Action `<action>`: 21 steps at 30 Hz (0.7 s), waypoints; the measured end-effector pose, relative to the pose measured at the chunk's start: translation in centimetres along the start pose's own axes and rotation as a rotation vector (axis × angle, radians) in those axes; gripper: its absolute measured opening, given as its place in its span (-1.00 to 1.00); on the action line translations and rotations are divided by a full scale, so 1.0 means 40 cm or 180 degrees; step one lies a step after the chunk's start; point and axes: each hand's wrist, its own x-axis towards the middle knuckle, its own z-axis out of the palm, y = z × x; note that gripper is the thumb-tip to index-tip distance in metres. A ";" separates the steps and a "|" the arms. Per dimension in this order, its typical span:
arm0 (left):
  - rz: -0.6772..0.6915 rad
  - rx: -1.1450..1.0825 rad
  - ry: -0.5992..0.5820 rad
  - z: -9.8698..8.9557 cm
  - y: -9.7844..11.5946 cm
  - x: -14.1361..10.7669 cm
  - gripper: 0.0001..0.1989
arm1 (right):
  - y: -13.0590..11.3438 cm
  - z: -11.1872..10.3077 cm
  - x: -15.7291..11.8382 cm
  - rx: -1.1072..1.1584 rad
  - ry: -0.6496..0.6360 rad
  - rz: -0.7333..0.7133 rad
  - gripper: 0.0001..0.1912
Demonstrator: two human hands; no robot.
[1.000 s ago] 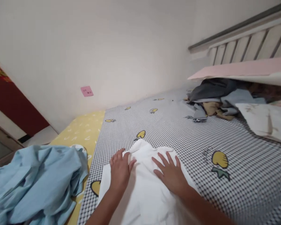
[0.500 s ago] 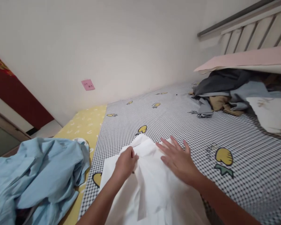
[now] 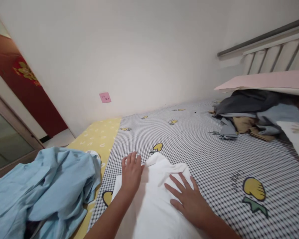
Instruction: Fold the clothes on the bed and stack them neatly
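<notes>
In the head view, a white cotton garment [image 3: 151, 205] lies bunched on a grey-and-white gingham bedsheet [image 3: 189, 149], low in the middle of the frame. The left hand [image 3: 131, 173] rests at the garment's upper left edge, its fingers [image 3: 131, 160] slightly apart and pinching nothing. The right hand [image 3: 186, 203] lies flat on the garment's right side, its fingers [image 3: 175, 189] spread. A crumpled light blue cloth [image 3: 40, 189] sits at lower left, on a yellow patterned sheet [image 3: 94, 136]. At right, a heap of dark grey, blue and tan clothes [image 3: 249, 113] lies under a pale pink board [image 3: 269, 81], beside a metal-railed headboard [image 3: 271, 53]. A pink paper note [image 3: 105, 97] is stuck on the white wall [image 3: 149, 53].
</notes>
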 end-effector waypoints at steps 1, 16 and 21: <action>-0.0075 -0.0105 -0.0092 0.001 0.019 0.028 -0.64 | -0.001 0.001 0.001 0.0005 -0.0033 0.0008 -0.49; -0.0283 -0.1006 -0.0054 0.228 0.207 -0.165 -0.53 | -0.052 -0.223 0.270 0.0213 0.0361 0.1383 -0.38; -0.0237 -0.1122 0.0101 0.232 0.208 -0.155 -0.56 | -0.144 -0.158 0.430 -0.0260 -0.0220 0.1282 -0.42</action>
